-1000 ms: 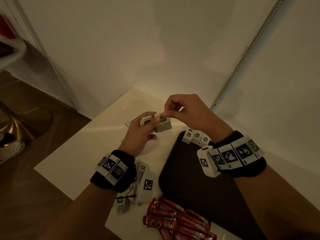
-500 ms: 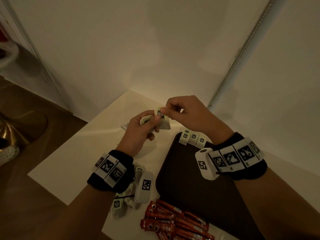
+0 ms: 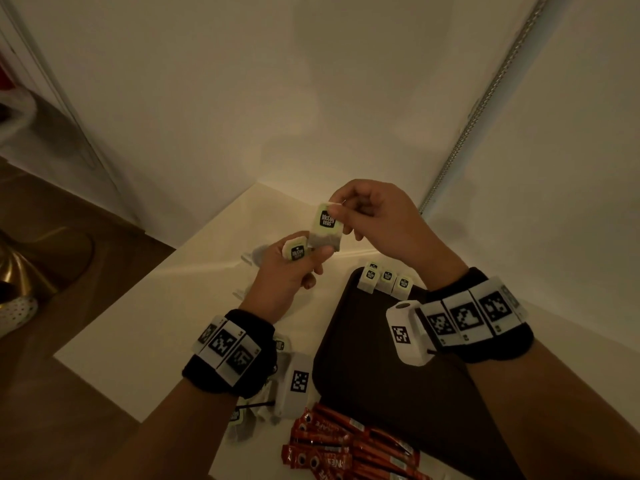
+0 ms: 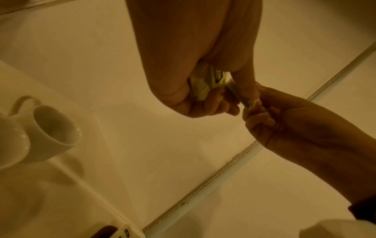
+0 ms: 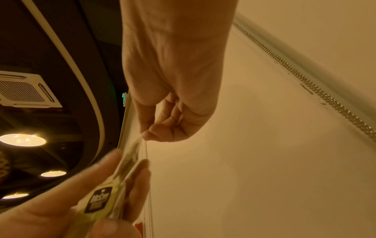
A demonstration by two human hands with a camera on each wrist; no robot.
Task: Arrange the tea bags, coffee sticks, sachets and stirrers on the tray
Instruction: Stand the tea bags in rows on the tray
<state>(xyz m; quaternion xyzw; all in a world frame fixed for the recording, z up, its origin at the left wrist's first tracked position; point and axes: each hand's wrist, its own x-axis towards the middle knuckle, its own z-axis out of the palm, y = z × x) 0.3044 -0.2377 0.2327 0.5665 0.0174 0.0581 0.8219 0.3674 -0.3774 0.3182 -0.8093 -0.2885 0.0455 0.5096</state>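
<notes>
Pinched by its top edge in my right hand (image 3: 375, 216), one tea bag (image 3: 325, 230) hung above the table (image 3: 145, 327); my left hand (image 3: 284, 271) gripped another (image 3: 294, 251) — both seemed light, limp, tearable. Three more stood at the tray's (image 3: 381, 382) far edge.

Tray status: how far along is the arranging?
Early. Done: a short row of tea bags at the far edge of the tray. In hand: right hand pinches one tea bag by its top, left hand holds another. Left: coffee sticks and loose tea bags lie off the tray; stirrers not identifiable.
</notes>
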